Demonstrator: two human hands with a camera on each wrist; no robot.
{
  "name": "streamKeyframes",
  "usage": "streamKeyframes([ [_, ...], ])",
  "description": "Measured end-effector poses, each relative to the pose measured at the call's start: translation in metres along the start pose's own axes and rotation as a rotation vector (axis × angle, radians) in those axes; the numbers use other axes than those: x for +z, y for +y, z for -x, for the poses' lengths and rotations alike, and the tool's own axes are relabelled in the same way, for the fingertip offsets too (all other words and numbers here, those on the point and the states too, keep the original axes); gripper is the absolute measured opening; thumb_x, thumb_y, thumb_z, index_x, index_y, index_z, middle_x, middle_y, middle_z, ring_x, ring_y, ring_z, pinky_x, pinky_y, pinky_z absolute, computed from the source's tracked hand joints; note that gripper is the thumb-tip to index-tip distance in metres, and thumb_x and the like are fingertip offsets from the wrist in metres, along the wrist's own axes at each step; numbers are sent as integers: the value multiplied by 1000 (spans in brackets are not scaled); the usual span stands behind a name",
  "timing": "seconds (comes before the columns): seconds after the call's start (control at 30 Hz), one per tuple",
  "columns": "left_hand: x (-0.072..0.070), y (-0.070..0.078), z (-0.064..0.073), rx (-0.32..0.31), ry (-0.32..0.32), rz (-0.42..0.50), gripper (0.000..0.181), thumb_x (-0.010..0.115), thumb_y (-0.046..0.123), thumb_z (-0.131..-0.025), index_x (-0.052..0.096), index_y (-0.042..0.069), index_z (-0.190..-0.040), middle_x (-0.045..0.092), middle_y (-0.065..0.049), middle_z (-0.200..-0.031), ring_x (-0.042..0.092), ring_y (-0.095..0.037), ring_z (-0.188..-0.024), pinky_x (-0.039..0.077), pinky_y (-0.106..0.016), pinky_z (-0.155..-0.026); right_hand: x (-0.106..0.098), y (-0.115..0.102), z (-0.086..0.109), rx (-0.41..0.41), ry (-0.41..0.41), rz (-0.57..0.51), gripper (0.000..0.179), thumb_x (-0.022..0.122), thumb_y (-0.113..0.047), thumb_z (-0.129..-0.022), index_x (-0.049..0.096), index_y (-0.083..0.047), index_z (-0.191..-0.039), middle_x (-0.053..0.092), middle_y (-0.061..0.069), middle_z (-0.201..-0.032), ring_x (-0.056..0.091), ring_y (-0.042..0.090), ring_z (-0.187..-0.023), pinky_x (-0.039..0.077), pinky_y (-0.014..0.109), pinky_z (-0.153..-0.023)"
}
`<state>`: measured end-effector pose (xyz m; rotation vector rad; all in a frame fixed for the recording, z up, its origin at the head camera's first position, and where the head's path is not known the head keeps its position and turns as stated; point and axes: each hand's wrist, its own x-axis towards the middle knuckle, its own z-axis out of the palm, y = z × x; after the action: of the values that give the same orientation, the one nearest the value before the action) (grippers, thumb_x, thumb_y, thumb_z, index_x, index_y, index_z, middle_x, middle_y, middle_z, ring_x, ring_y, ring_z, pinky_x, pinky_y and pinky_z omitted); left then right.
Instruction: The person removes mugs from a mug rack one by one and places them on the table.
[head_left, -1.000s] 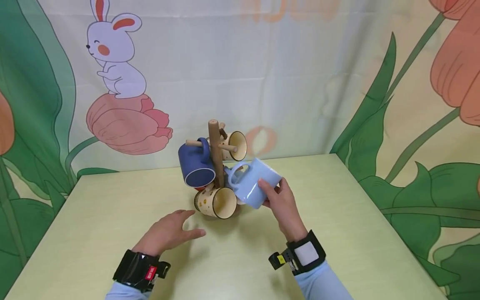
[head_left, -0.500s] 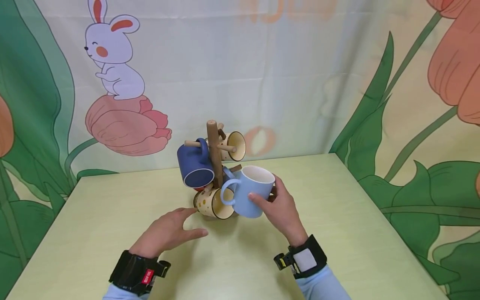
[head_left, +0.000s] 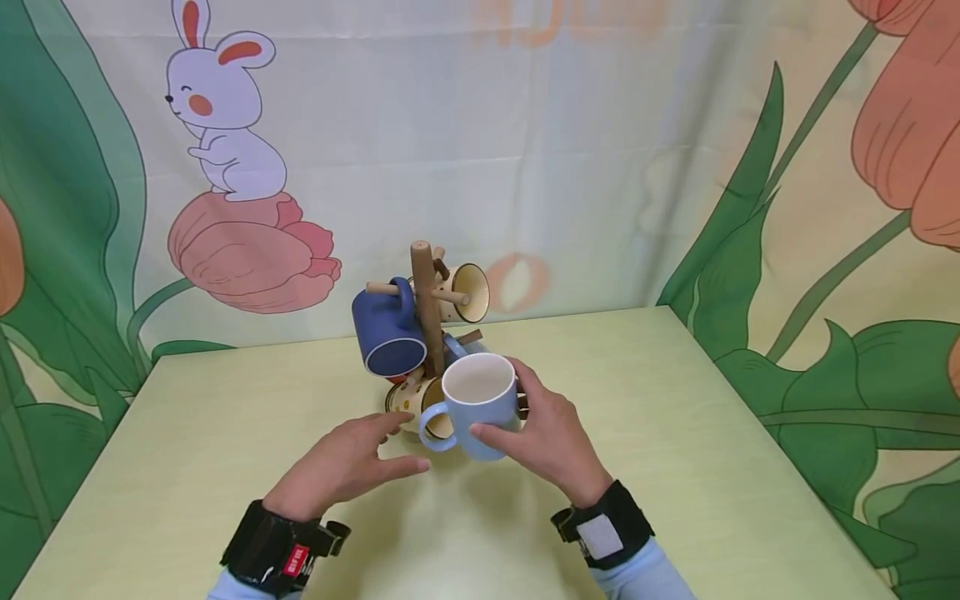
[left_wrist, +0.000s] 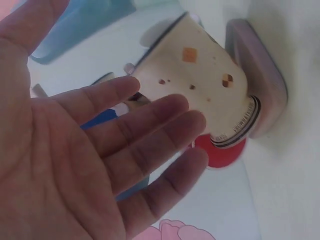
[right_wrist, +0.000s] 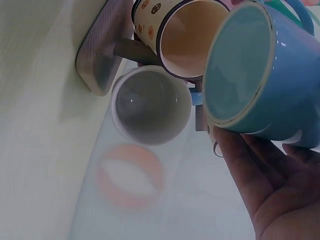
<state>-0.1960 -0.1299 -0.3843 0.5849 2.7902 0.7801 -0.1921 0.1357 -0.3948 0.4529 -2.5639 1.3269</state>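
My right hand (head_left: 555,437) grips a light blue mug (head_left: 483,421) by its side, thumb in front. The mug is upright in the head view, white inside, its handle pointing left. The right wrist view shows its base (right_wrist: 240,65). My left hand (head_left: 341,467) is held out with fingers extended, holding nothing; in the left wrist view its palm (left_wrist: 65,165) faces the camera. Beyond its fingers hangs a cream patterned mug (left_wrist: 195,80), low on a wooden mug tree (head_left: 426,312). In the head view the held mug partly covers that cream mug.
A dark blue mug (head_left: 386,329) hangs on the tree's upper left, and another cream mug (head_left: 472,293) on its upper right. A white-lined mug (right_wrist: 152,105) with a blue handle hangs low behind. The pale table (head_left: 712,467) ends at a printed cloth backdrop (head_left: 600,167).
The light blue mug, tilted near the tree a second ago, has moved left and toward me in my right hand and turned upright. My left hand has shifted slightly right.
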Motion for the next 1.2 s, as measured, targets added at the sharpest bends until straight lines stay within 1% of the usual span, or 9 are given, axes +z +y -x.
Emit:
streamKeyframes([
  [0.2,-1,7,-1,33,-26,78,58,73,53,-85,62,16,-128,68,1,-106,62,-21,-99,53,-38,-75,3,-8,3,-70,-48,87,85,88,-42,-72,47,-21,-143,65,-1,-122,67,15,-98,55,36,-81],
  [0.33,-1,9,0,102,-39,112,52,72,50,-87,64,14,-123,66,7,-94,61,-15,-86,51,-31,-66,6,-12,5,-130,-67,153,87,89,-44,-71,46,-20,-143,65,0,-121,65,15,-100,54,35,-82],
  [0.47,1,8,0,198,-42,137,45,70,44,-91,65,12,-122,68,7,-92,61,-12,-80,51,-30,-67,10,-14,8,-180,-72,216,90,88,-46,-70,45,-20,-145,65,1,-119,64,14,-99,53,35,-81],
  [0.57,2,8,0,231,-44,160,41,69,37,-93,65,10,-124,70,3,-99,62,-11,-80,52,-29,-72,13,-14,9,-198,-76,250,91,87,-48,-70,44,-20,-145,66,0,-118,64,13,-98,53,34,-80],
  [0.63,2,8,0,241,-50,173,38,70,31,-94,65,8,-123,70,1,-100,62,-10,-79,53,-29,-71,14,-14,9,-204,-74,265,92,87,-50,-70,43,-20,-145,66,0,-118,64,13,-98,53,34,-79],
  [0.77,1,8,0,241,-87,211,31,68,26,-95,67,5,-118,69,0,-92,61,-11,-72,53,-27,-64,15,-14,9,-206,-63,272,92,87,-51,-70,44,-19,-145,66,2,-117,64,14,-98,53,35,-78],
  [1.0,-4,9,1,196,-175,330,29,66,24,-97,66,2,-116,67,-3,-87,62,-16,-63,53,-31,-54,14,-14,9,-194,-75,260,94,87,-51,-71,43,-17,-146,66,4,-119,65,16,-100,54,34,-81],
  [1.1,-4,8,0,220,-177,341,25,63,20,-99,66,0,-113,66,-5,-85,62,-16,-61,54,-31,-54,14,-13,8,-190,-80,254,94,86,-50,-71,42,-16,-146,66,5,-120,65,16,-101,54,34,-82],
  [1.2,-4,7,1,241,-153,347,21,62,17,-99,66,-1,-109,67,-6,-84,61,-15,-60,54,-29,-55,13,-12,8,-184,-81,240,94,87,-50,-71,42,-16,-146,65,4,-120,65,15,-100,54,33,-82],
])
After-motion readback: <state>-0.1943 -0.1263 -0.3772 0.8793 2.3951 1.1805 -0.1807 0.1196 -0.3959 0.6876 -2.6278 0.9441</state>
